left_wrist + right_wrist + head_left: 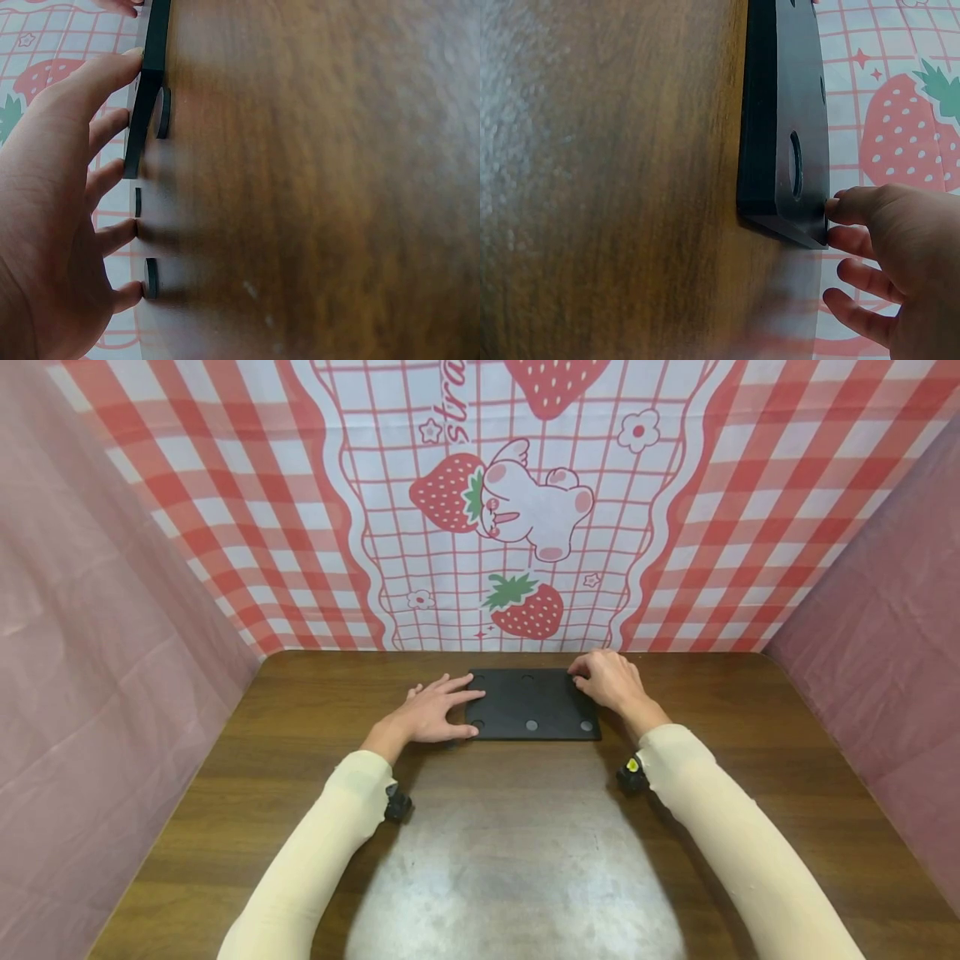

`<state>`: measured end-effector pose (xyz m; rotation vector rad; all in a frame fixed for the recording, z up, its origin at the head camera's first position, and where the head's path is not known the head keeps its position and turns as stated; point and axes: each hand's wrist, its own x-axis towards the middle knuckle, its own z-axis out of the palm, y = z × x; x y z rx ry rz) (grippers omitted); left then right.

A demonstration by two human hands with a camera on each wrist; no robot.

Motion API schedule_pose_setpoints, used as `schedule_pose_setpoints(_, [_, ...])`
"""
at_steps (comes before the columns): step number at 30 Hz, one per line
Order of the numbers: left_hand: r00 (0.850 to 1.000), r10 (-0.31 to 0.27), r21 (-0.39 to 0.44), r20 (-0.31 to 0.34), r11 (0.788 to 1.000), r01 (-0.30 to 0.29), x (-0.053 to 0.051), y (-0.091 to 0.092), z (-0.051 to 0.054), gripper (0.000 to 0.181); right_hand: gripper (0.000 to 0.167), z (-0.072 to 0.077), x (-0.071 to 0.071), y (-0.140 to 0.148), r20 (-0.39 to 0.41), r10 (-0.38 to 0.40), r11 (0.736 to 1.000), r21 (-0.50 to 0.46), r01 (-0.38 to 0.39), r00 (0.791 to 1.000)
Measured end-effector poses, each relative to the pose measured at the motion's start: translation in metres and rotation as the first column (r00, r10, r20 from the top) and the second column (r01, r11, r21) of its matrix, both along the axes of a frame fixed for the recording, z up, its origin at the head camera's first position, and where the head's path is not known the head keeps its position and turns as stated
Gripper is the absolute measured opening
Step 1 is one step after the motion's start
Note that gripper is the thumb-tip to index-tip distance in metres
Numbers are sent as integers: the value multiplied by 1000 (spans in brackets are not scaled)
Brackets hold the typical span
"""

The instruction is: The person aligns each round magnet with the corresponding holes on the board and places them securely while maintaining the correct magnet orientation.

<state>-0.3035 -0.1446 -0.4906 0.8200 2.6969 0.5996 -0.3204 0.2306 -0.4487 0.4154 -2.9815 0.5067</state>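
A flat black board (525,704) with several round recesses lies near the table's far edge. My left hand (431,710) has its fingers spread, with thumb and fingertips touching the board's left end. Beside that end, the left wrist view shows small black discs: one disc (163,112) close to the board and another disc (151,278) by the little finger. The head view hides these discs beneath the hand. At the board's far right corner is my right hand (611,681), thumb and forefinger bent together on the recess there. Whether they pinch a disc is hidden.
The brown wooden table (517,843) extends toward me. A red-and-white strawberry cloth (480,502) hangs right behind its far edge, and pink curtains (97,610) flank it. A small black camera (632,775) sits at the right wrist.
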Motion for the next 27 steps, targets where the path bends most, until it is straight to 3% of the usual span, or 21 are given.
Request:
schedule_pose_setpoints(10, [1000, -2, -27, -27, 1000, 2, -4, -1, -7, 84, 23, -1, 2, 1, 1, -3, 1000, 2, 3, 1000])
schedule_pose_setpoints(15, [1000, -5, -17, -17, 1000, 5, -3, 0, -3, 85, 23, 1, 2, 0, 3, -3, 1000, 5, 3, 1000])
schedule_pose_setpoints(22, [1000, -4, -22, 14, 1000, 5, 18, 7, 32, 81, 22, 3, 3, -1, -8, -2, 1000, 6, 2, 1000])
schedule_pose_setpoints(27, [1000, -4, -54, 6, 999, 4, 21, 8, 37, 80, 22, 5, 6, -3, -10, 3, 1000, 7, -3, 1000])
